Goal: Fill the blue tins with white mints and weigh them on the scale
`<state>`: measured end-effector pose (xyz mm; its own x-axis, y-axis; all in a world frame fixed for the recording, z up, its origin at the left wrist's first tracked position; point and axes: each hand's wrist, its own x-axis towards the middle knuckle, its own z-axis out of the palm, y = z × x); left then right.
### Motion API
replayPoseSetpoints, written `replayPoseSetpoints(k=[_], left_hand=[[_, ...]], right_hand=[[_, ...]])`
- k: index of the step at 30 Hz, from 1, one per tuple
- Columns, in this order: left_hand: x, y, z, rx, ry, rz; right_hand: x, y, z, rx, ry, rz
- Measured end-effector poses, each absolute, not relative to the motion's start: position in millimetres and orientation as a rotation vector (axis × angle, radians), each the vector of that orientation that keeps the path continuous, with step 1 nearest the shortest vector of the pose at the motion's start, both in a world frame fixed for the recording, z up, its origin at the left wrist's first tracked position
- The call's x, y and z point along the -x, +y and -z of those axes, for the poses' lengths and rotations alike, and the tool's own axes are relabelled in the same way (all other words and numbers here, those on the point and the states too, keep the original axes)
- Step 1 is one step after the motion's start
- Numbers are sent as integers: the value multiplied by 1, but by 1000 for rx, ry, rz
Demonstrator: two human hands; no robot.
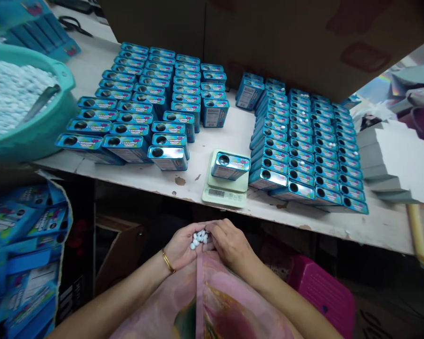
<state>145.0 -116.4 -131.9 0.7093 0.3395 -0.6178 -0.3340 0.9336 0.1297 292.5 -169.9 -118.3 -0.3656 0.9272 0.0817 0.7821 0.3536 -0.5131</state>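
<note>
My left hand [183, 245] is cupped, palm up, around a small heap of pale blue-white candies [199, 239]. Curled against its edge, my right hand [231, 242] has its fingertips at the candies; what they pinch, if anything, is hidden. Just beyond both hands, a pale green digital scale [224, 197] sits at the table's front edge. A blue candy tin [231, 165] with a round dark opening on top stands upright on its plate. The readout is too small to read.
Rows of similar blue tins stand at left [127, 117] and right [304, 141]; some right-hand ones have candies on top. A teal tub [65, 94] of candies holds a scoop [38, 103]. Below are a carton of blue packaging [24, 235] and a pink stool [321, 292].
</note>
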Motion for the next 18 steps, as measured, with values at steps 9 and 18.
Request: replayPoseSetpoints(k=[9, 18], left_hand=[[-139, -112, 133, 1, 672, -340], [-130, -110, 137, 41, 691, -402]], right_hand=[[-349, -114, 59, 1633, -1831, 13], [-370, -15, 42, 1674, -2187, -69]])
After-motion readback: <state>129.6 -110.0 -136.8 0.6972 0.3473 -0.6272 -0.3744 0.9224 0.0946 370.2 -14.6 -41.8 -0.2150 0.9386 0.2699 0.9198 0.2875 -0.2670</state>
